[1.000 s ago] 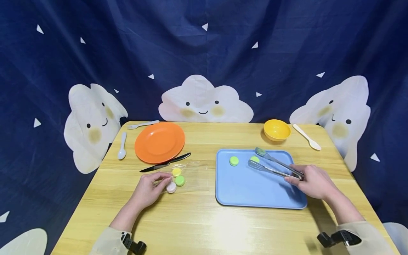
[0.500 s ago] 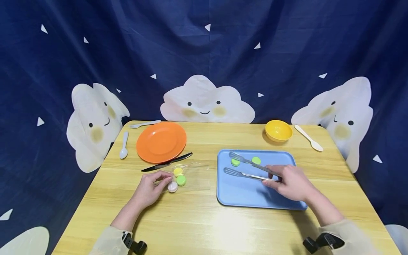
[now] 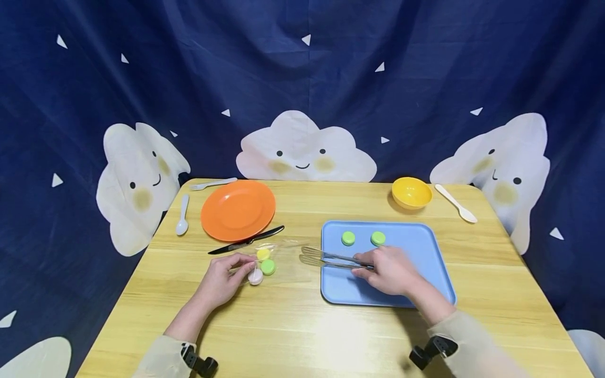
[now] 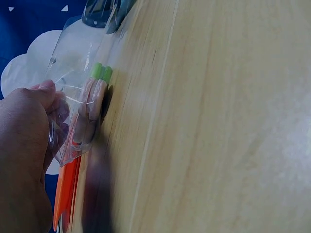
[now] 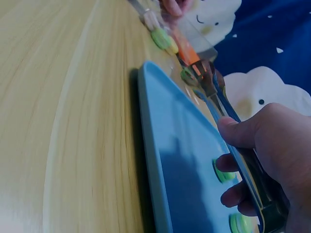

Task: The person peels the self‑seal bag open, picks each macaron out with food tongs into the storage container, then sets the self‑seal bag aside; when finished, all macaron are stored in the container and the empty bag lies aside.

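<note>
My left hand [image 3: 226, 278] pinches the edge of a clear plastic bag [image 3: 294, 262] left of the tray. Inside it lie a yellow macaron [image 3: 262, 254], a green macaron [image 3: 268, 267] and a pale pink one. My right hand [image 3: 388, 269] grips metal tongs [image 3: 331, 259] above the blue tray [image 3: 392, 299]. The tongs' tips reach past the tray's left rim to the bag's open end, slightly apart with nothing between them. Two green macarons [image 3: 348, 238] sit at the back of the tray. The left wrist view shows the bag's macarons edge-on.
An orange plate [image 3: 238, 210] stands at the back left, with a black knife [image 3: 246, 241], a pale fork [image 3: 212, 184] and a pale spoon [image 3: 182, 215] around it. A yellow bowl [image 3: 412, 193] and a cream spoon [image 3: 456, 203] lie at the back right.
My right hand has swept left across the tray with the tongs, whose arms have come closer together. The left hand and bag have stayed in place.
</note>
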Demonstrator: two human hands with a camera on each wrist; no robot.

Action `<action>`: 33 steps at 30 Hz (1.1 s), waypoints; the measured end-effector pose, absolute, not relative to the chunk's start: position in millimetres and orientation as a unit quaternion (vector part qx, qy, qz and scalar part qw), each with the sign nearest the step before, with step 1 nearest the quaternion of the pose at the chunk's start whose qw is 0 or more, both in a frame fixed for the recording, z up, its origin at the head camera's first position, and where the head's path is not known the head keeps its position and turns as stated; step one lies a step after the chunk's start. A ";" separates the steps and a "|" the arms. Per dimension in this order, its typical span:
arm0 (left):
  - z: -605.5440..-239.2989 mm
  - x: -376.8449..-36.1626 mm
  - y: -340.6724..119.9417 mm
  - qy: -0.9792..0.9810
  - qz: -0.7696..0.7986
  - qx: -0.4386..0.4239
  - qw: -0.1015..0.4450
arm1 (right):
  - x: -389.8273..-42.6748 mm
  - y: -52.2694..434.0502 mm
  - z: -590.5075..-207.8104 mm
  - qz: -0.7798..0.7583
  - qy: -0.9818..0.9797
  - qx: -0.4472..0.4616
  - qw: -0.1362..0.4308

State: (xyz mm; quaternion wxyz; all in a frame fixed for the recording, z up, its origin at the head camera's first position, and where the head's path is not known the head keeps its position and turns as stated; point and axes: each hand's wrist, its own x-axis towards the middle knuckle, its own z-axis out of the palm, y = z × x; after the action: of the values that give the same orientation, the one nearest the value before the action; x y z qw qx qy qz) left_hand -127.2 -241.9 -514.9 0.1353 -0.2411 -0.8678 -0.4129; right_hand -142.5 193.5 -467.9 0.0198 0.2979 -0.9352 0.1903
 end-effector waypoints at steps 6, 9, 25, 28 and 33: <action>-515.1 -127.6 -242.8 -0.865 -0.416 -0.243 0.137 | -148.9 172.3 -470.0 0.178 -0.935 0.307 0.019; -515.4 -128.1 -243.1 -0.864 -0.416 -0.245 0.141 | -151.4 161.8 -469.5 0.178 -0.932 0.316 0.022; -520.1 -127.3 -241.6 -0.851 -0.430 -0.253 0.164 | -161.1 121.8 -474.9 0.215 -0.902 0.375 -0.003; -520.4 -127.2 -242.0 -0.852 -0.431 -0.249 0.159 | -164.3 118.8 -474.9 0.218 -0.898 0.381 -0.010; -520.1 -126.8 -243.3 -0.851 -0.436 -0.247 0.155 | -169.5 115.9 -474.9 0.213 -0.895 0.392 -0.019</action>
State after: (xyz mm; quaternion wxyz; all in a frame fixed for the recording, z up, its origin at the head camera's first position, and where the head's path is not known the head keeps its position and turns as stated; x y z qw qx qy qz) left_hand -126.8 -243.3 -520.1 0.1554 -0.2466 -0.8514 -0.4360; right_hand -169.5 115.9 -474.9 -0.0191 0.3916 -0.8950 0.2129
